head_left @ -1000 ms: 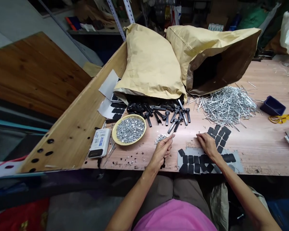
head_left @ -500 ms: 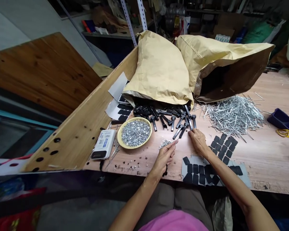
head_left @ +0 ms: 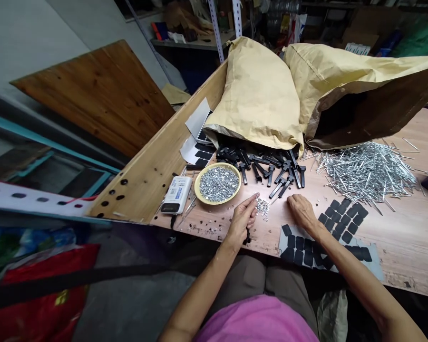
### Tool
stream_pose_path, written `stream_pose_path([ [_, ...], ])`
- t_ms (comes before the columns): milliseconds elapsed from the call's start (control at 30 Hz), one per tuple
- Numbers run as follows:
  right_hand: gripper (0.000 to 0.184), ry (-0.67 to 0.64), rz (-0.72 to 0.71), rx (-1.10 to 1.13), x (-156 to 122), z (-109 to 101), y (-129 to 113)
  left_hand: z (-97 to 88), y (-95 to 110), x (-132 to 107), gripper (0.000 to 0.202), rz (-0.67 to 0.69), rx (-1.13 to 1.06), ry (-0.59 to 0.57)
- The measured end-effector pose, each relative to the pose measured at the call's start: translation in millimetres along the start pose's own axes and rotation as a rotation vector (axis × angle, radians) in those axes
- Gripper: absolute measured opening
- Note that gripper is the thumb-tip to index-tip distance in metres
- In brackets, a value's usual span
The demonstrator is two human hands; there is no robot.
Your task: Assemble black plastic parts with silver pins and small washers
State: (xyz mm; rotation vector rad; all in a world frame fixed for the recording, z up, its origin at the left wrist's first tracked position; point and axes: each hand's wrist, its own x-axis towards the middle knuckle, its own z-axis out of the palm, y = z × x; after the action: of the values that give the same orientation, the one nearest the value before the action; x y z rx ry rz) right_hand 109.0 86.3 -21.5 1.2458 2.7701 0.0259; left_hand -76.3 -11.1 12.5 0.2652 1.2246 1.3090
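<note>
My left hand (head_left: 243,219) is closed in a pinch above the left edge of a small pile of washers (head_left: 262,208). A tiny bit of something pale shows at its fingertips, too small to name. My right hand (head_left: 301,212) rests low over the table, right of the washers, with its fingers curled under; whatever they hold, if anything, is hidden. Just beyond both hands lie black T-shaped plastic pieces (head_left: 286,186). A thin metal piece (head_left: 274,201) lies between the washers and these black parts.
A yellow bowl (head_left: 218,201) of small metal parts stands left, beside a white power bank (head_left: 177,194). Black pads (head_left: 343,219) lie right, some on a grey sheet (head_left: 377,266). Behind are metal pins (head_left: 374,171) and paper sacks (head_left: 258,90).
The view has turned left. Against the table, my left hand has shifted left, off the thin metal piece. My right hand has drawn back toward me, away from the black pieces.
</note>
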Motion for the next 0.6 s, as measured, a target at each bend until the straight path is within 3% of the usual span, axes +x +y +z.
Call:
stream_pose_path([
  [100, 0.023, 0.036, -0.095, 0.094, -9, 3, -19, -8.3, 3, -2, 0.071, 0.019, -0.005, 0.034],
  [233, 0.026, 0.102, -0.064, 0.180, 0, 0, -35, -9.8, 2, -5, 0.072, 0.015, 0.010, 0.042],
  [400, 0.022, -0.008, -0.073, 0.089, 23, -6, -44, -9.3, -3, -7, 0.074, 0.047, 0.046, 0.019],
  [600, 0.025, -0.057, -0.003, 0.070, 27, -4, -50, -12.0, -6, -2, 0.063, 0.022, 0.085, 0.001],
])
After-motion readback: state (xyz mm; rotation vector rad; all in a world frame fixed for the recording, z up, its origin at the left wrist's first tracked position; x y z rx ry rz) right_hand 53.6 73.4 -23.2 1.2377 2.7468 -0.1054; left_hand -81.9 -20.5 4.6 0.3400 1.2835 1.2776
